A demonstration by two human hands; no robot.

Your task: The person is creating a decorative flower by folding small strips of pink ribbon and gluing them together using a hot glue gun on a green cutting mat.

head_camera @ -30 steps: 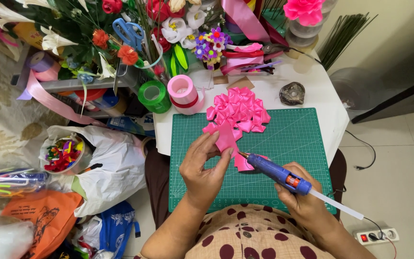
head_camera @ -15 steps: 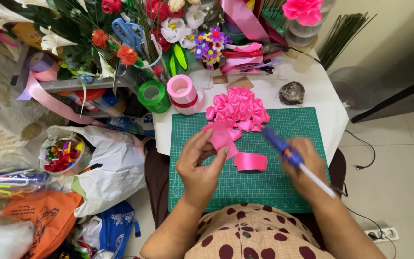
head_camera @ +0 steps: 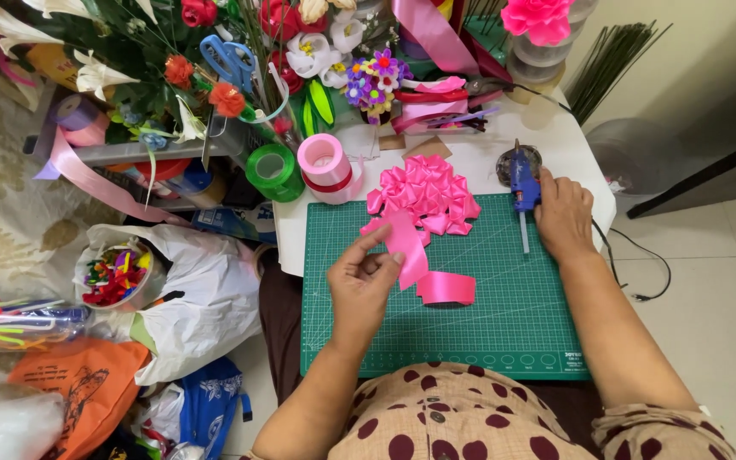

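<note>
My left hand [head_camera: 361,281] pinches a strip of pink ribbon [head_camera: 411,247] over the green cutting mat [head_camera: 487,324]. The strip trails into a loose coil of the same ribbon [head_camera: 447,288] lying on the mat. Just beyond it sits a pink bow of looped ribbon petals [head_camera: 426,194]. My right hand [head_camera: 564,213] rests on the mat's far right edge and touches the blue glue gun [head_camera: 522,186], which stands beside a small dark dish. The fingers lie against the gun's body.
A pink ribbon spool [head_camera: 325,166] and a green ribbon spool [head_camera: 271,170] stand at the mat's far left corner. Artificial flowers, blue scissors [head_camera: 227,60] and ribbons crowd the back of the white table. Bags and a bowl of coloured bits [head_camera: 117,277] lie on the floor at left.
My right hand carried the glue gun from beside the ribbon to the mat's far right edge and set it down. My left hand stayed holding the ribbon strip.
</note>
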